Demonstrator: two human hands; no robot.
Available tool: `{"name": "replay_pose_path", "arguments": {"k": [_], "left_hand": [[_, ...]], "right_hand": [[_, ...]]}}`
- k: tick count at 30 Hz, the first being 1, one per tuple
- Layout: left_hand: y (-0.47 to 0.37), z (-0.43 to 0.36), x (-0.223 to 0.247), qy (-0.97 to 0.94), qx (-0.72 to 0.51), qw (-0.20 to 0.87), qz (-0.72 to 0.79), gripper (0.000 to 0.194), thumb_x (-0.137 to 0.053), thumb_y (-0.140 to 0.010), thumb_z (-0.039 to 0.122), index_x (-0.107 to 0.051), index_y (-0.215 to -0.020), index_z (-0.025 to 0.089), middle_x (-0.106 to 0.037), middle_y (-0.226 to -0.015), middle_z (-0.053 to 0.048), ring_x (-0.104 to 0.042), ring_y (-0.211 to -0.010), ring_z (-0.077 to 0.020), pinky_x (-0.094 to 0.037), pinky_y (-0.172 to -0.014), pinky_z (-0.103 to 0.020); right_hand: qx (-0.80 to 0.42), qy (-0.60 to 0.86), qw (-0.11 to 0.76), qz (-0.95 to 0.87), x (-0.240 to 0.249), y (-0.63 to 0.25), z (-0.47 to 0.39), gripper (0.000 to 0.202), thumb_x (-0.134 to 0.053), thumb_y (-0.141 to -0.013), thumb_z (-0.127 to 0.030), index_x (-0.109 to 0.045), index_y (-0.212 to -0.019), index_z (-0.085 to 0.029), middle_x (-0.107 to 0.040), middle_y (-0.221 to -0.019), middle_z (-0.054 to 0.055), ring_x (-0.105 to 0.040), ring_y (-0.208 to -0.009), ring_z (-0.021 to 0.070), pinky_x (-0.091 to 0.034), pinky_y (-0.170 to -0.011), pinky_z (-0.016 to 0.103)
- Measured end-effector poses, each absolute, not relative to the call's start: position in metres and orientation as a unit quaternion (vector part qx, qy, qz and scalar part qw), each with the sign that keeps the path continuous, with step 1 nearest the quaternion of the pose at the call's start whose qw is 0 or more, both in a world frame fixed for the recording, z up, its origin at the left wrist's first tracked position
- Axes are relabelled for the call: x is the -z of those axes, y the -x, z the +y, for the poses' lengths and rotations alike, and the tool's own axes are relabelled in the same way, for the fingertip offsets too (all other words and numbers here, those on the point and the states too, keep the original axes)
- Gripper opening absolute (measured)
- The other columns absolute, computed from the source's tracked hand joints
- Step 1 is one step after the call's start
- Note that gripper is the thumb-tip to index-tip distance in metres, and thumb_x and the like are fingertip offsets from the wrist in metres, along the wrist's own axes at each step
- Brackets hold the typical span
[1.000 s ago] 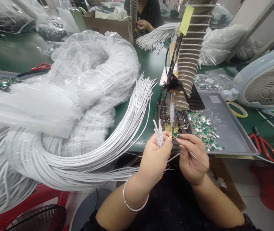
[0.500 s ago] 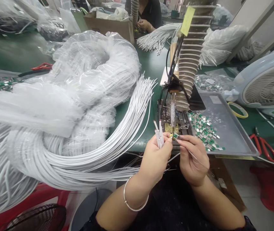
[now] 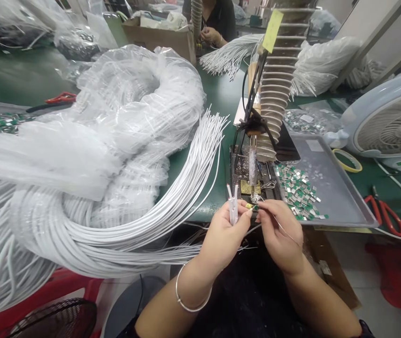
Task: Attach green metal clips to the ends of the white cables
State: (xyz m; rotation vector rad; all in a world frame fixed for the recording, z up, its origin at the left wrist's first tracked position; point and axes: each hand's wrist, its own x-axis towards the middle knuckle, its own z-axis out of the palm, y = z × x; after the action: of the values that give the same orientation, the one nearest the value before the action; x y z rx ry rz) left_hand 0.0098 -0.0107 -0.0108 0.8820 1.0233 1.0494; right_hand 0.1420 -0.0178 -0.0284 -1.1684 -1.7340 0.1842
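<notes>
My left hand (image 3: pixel 223 237) is closed around several short white cable ends (image 3: pixel 233 211), whose stripped tips point up. Its thumb and forefinger reach a small green circuit board (image 3: pixel 255 207) with something yellow beside it. Pinched in my right hand (image 3: pixel 282 237) is a thin strand of solder wire (image 3: pixel 285 231), which trails back over the hand; these fingertips also meet the board. Just above the fingers, a soldering iron (image 3: pixel 253 164) hangs tip down from a stand. Fingers partly cover the board, so its joint with a cable is hidden.
A large bundle of white cables (image 3: pixel 144 234), partly in plastic, fills the left. On the right are a grey tray (image 3: pixel 341 188) with green-and-metal boards (image 3: pixel 297 190), red-handled scissors (image 3: pixel 385 216), a tape roll (image 3: pixel 347 160) and a fan (image 3: pixel 397 117). A ribbed hose (image 3: pixel 280 80) rises behind the iron. Another person (image 3: pixel 211 28) sits opposite.
Both hands have dropped slightly toward me, bringing the small board down from the iron's tip. My right fingers have drawn in closer to the board. The cables stay in my left hand.
</notes>
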Motion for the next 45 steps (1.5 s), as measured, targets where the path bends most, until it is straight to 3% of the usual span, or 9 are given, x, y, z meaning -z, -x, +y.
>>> {"name": "replay_pose_path", "arguments": {"k": [5,13,20,26,31,35,45], "left_hand": [[-0.007,-0.012,0.008,-0.469,-0.44,0.577,0.504,0.011,-0.056,-0.079,0.024,-0.054,-0.072,0.016,-0.056,-0.085,-0.002,-0.05,-0.071,-0.0112,-0.042,-0.068,-0.025],[-0.002,-0.012,0.015,-0.491,-0.399,0.613,0.473,0.02,-0.052,-0.085,0.033,-0.06,-0.078,0.016,-0.048,-0.064,0.002,-0.043,-0.06,-0.0109,-0.038,-0.06,-0.025],[-0.002,-0.009,0.015,-0.469,-0.429,0.638,0.436,0.012,-0.057,-0.08,0.022,-0.057,-0.069,0.016,-0.058,-0.08,-0.002,-0.055,-0.078,-0.0137,-0.043,-0.08,-0.028],[-0.005,-0.006,0.012,-0.446,-0.432,0.642,0.449,0.012,-0.058,-0.076,0.02,-0.054,-0.065,0.016,-0.058,-0.084,-0.003,-0.057,-0.082,-0.0151,-0.044,-0.081,-0.029],[-0.006,-0.005,0.008,-0.451,-0.438,0.621,0.469,0.013,-0.057,-0.076,0.02,-0.053,-0.064,0.016,-0.058,-0.086,-0.004,-0.057,-0.083,-0.0158,-0.044,-0.08,-0.029],[-0.006,-0.003,0.005,-0.449,-0.443,0.606,0.484,0.012,-0.058,-0.074,0.021,-0.054,-0.064,0.016,-0.06,-0.088,-0.005,-0.058,-0.083,-0.0165,-0.044,-0.079,-0.029],[-0.006,0.003,-0.001,-0.471,-0.445,0.582,0.491,0.009,-0.056,-0.075,0.021,-0.055,-0.067,0.017,-0.061,-0.086,-0.003,-0.059,-0.084,-0.0156,-0.044,-0.082,-0.029]], "right_hand": [[-0.113,0.493,0.475,-0.72,0.027,-0.144,-0.018,0.017,-0.051,-0.084,-0.007,-0.058,-0.093,-0.019,-0.061,-0.083,0.003,-0.059,-0.073,0.0135,-0.051,-0.064,0.027],[-0.11,0.485,0.498,-0.71,0.034,-0.143,-0.018,0.016,-0.05,-0.083,-0.007,-0.057,-0.089,-0.02,-0.055,-0.078,0.002,-0.056,-0.074,0.0144,-0.05,-0.065,0.029],[-0.078,0.463,0.485,-0.738,0.036,-0.141,-0.019,0.026,-0.043,-0.086,-0.007,-0.057,-0.104,-0.018,-0.061,-0.093,0.008,-0.06,-0.088,0.0182,-0.053,-0.076,0.036],[-0.104,0.506,0.516,-0.684,0.043,-0.138,-0.023,0.034,-0.04,-0.089,-0.013,-0.045,-0.122,-0.019,-0.067,-0.095,0.008,-0.067,-0.083,0.0171,-0.058,-0.072,0.033],[-0.093,0.524,0.56,-0.635,0.047,-0.139,-0.024,0.022,-0.044,-0.089,-0.012,-0.055,-0.106,-0.02,-0.07,-0.087,0.004,-0.069,-0.075,0.015,-0.057,-0.07,0.031],[-0.094,0.492,0.563,-0.657,0.042,-0.139,-0.021,0.02,-0.047,-0.086,-0.009,-0.06,-0.094,-0.021,-0.07,-0.087,0.003,-0.068,-0.081,0.0161,-0.056,-0.075,0.033],[-0.082,0.454,0.562,-0.686,0.034,-0.138,-0.016,0.023,-0.049,-0.083,-0.005,-0.06,-0.095,-0.02,-0.069,-0.093,0.006,-0.066,-0.088,0.0177,-0.056,-0.077,0.036]]}}
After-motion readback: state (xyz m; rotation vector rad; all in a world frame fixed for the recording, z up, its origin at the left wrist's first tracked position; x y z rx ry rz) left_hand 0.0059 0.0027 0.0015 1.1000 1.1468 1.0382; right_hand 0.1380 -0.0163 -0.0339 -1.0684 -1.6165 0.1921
